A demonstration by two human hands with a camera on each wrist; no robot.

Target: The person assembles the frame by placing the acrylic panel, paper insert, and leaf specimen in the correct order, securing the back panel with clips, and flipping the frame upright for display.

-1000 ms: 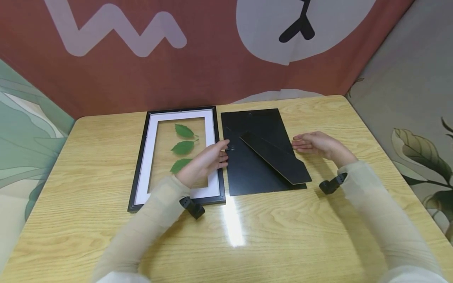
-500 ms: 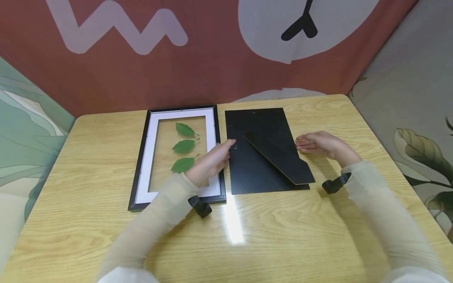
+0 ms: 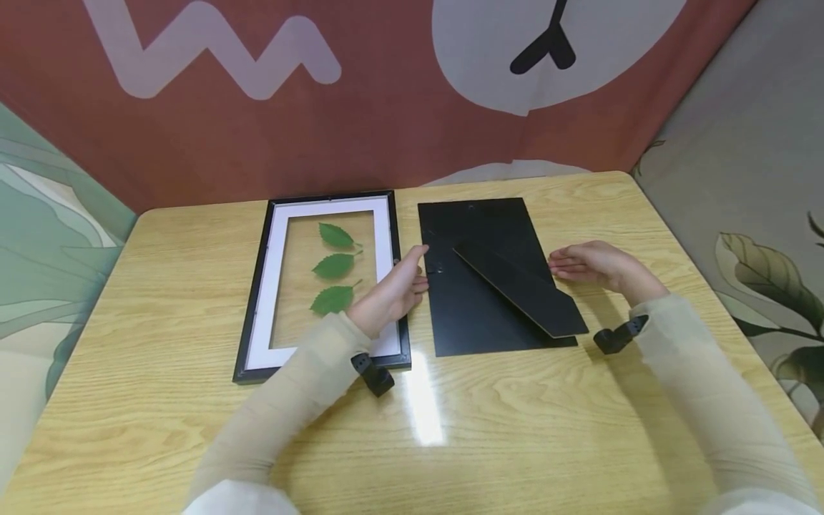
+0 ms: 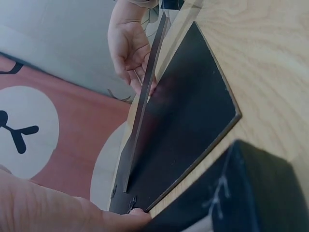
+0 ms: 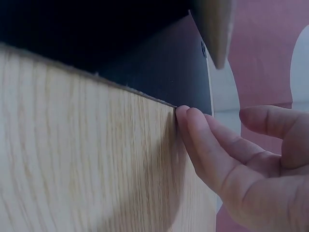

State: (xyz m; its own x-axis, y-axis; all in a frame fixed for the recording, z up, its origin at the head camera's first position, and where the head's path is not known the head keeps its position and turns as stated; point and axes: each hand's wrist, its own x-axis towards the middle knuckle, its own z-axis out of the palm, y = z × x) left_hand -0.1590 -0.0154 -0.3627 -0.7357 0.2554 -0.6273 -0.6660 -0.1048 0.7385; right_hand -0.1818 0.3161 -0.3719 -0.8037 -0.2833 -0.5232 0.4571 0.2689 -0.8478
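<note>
Three leaves [image 3: 333, 266], one frame [image 3: 405, 347], one backboard [image 3: 466, 307]

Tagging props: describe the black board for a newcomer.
In the head view, a wooden table holds a picture frame. Right of it, between the left hand and right hand, lies the black board. Unlike the frame, it has no window and carries a slanting flap.

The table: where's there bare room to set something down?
Bare table lies left of the frame, beyond the right hand, and before the black board between the sleeves. Crowded middle: frame, leaves, left hand and board.
</note>
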